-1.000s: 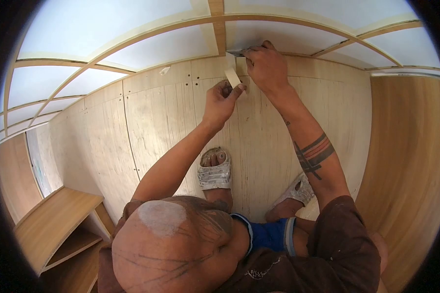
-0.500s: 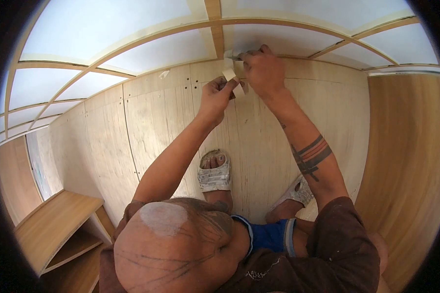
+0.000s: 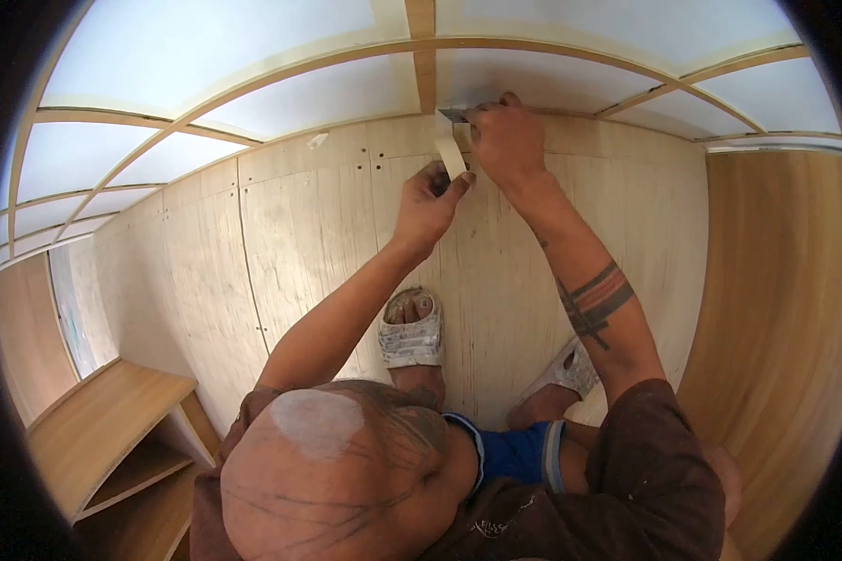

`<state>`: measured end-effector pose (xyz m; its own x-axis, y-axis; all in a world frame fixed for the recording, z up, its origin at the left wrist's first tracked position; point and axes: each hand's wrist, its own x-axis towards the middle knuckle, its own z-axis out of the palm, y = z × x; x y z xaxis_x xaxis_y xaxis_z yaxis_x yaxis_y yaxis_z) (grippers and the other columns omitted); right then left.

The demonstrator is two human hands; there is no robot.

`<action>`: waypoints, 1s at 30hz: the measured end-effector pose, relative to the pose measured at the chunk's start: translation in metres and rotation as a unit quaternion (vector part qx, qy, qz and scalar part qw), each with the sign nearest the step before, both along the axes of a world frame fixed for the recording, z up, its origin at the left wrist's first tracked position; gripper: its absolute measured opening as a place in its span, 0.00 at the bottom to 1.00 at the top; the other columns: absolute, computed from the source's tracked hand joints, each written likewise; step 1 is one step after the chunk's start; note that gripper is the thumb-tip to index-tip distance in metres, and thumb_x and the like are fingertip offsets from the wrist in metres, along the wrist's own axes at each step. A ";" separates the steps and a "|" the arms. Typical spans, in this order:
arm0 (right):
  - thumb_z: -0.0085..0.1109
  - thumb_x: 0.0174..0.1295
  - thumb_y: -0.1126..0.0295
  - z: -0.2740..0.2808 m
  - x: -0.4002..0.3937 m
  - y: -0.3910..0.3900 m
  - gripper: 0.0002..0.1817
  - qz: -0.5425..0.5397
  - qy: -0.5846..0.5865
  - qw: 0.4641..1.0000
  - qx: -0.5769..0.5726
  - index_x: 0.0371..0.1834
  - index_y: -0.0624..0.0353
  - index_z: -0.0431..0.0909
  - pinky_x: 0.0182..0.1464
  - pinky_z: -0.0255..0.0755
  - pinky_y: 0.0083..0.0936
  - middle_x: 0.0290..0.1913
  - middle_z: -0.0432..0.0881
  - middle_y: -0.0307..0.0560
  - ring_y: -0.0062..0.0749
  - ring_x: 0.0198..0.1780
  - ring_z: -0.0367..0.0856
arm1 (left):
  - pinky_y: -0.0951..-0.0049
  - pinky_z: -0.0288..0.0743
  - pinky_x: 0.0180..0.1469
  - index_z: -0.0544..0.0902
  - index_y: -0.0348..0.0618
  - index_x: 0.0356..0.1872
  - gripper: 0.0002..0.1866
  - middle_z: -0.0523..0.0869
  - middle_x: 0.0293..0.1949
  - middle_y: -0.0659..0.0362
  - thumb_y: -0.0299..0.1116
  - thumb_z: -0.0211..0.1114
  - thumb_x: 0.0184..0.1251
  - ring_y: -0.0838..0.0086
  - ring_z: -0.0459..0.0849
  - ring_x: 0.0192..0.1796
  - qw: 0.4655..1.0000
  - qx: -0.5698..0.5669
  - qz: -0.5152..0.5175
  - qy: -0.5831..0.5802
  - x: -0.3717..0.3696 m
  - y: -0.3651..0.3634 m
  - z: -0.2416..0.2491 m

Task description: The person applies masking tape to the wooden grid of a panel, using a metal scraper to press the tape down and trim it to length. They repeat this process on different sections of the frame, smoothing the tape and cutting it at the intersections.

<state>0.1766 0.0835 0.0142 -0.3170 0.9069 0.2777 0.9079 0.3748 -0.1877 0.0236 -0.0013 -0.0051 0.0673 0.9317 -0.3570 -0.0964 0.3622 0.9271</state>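
Left hand (image 3: 426, 208) closed, pinching pale strip (image 3: 451, 157); right hand (image 3: 510, 142) closed around thin blade (image 3: 453, 115) at pane's (image 3: 533, 75) lower corner, beside wooden divider (image 3: 426, 82). Strip just below blade, over plywood floor (image 3: 318, 243). Looks like corner strip work; next move calls for steady blade control

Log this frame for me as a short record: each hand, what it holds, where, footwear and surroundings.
left hand: pinches a pale strip
right hand: grips a thin flat blade
blade position: by the bottom edge of a pale pane, right of a wooden upright; contact unclear
floor: pale wooden boards with dark holes and seams
footwear: worn, whitish slides
left side: open wooden shelf unit
right side: brown wood-grain panel
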 end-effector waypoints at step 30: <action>0.62 0.57 0.69 0.000 -0.006 -0.010 0.09 -0.023 0.043 0.999 -0.006 0.35 0.55 0.91 0.54 0.85 0.46 0.40 0.91 0.50 0.54 0.55 0.87 | 0.77 0.73 0.41 0.87 0.29 0.51 0.15 0.88 0.38 0.64 0.34 0.73 0.76 0.84 0.75 0.37 0.998 0.051 0.006 0.019 0.006 -0.004 0.005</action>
<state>0.1708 0.0736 0.0144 -0.2505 0.9232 0.2914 0.9045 0.3305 -0.2696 0.0296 -0.0052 0.0001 0.0432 0.9641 -0.2620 -0.0638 0.2643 0.9623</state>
